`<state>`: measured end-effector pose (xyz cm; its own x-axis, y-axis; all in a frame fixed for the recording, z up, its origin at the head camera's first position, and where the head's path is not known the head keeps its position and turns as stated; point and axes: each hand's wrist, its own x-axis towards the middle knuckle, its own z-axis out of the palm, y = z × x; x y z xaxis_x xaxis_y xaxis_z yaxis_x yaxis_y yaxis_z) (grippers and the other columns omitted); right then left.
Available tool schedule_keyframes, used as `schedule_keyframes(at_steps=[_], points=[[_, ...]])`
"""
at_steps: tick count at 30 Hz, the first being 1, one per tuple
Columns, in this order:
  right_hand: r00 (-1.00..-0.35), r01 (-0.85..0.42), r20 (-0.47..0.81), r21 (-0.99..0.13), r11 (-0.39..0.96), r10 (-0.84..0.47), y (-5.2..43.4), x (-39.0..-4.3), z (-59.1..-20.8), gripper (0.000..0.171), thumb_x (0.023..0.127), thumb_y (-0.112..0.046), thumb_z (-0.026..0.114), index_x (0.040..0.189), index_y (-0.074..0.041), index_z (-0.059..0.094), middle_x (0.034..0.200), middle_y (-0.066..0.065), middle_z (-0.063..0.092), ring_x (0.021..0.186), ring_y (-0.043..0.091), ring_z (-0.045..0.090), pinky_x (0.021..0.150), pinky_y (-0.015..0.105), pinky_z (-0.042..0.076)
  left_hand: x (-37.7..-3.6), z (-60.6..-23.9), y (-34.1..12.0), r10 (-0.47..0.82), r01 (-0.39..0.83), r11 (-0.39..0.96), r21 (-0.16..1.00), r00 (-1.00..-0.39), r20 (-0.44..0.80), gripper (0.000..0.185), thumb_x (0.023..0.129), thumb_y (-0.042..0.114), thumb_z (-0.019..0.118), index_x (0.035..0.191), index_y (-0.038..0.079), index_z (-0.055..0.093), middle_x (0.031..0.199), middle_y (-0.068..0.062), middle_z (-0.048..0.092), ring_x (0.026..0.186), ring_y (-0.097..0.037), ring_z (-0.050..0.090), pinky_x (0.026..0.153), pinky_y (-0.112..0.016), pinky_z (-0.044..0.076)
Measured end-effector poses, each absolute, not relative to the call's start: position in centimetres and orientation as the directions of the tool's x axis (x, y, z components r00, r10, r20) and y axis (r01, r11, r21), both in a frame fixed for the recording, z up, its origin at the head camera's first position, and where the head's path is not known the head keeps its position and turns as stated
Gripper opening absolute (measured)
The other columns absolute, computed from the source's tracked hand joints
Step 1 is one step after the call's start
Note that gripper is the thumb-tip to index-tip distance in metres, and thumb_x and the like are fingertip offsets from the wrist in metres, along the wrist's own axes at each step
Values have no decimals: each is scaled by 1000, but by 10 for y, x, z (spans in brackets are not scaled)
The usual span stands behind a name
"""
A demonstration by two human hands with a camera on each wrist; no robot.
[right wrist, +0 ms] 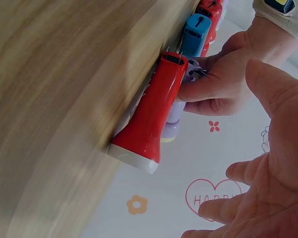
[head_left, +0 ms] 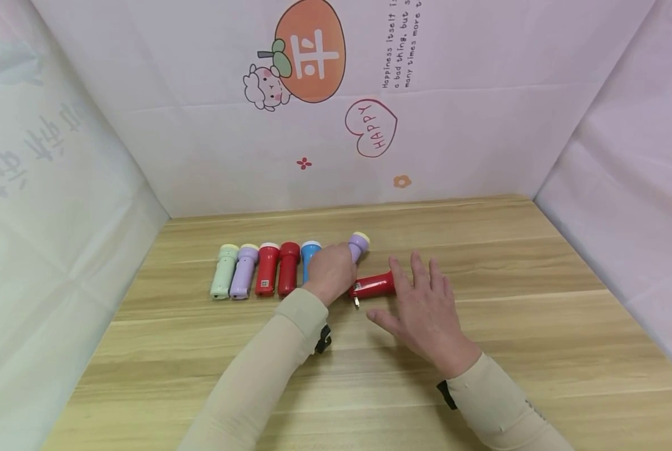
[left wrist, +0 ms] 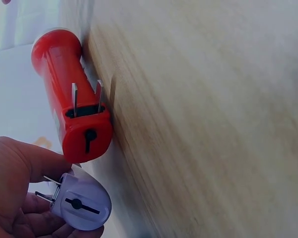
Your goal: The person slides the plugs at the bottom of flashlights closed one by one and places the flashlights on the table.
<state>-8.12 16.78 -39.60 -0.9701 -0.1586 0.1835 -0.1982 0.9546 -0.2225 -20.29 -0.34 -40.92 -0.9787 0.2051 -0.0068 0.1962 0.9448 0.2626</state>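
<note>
- My left hand (head_left: 330,270) closes its curled fingers round a lilac plug-in flashlight (head_left: 358,245), holding it at the right end of the row laid along the middle of the wooden table (head_left: 538,326), nearer its back edge than its front.
- The left wrist view shows that torch's base (left wrist: 82,206) in my palm, its two plug prongs folded out.
- My right hand (head_left: 426,307) lies with fingers straight and spread, holding nothing, its fingertips resting on or just over the head end of a red flashlight (head_left: 374,285).
- That red torch lies flat between my two hands, long axis running left to right across the table; its plug end points toward my left hand, prongs (left wrist: 87,96) standing out, its white lens rim (right wrist: 134,157) toward my right.
- The right hand is the nearer to its head, the left to its tail.
- Five more torches — green (head_left: 224,270), lilac (head_left: 244,270), two red (head_left: 277,269), blue (head_left: 310,257) — lie side by side, heads toward the back edge.
</note>
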Motion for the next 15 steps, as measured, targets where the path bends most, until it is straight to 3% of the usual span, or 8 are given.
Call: schedule_keyframes(at_steps=[15], points=[[-969,-203,185,-220,954,-164,168,-80,-395,103,88,-67,71,163,-7,32,165,34,25,150,63,20,114,79,27,-197,-403,-10,192,201,936,288,-980,58,26,97,32,69,111,10,65,88,-4,67,70,-21,62,60,-35,52]])
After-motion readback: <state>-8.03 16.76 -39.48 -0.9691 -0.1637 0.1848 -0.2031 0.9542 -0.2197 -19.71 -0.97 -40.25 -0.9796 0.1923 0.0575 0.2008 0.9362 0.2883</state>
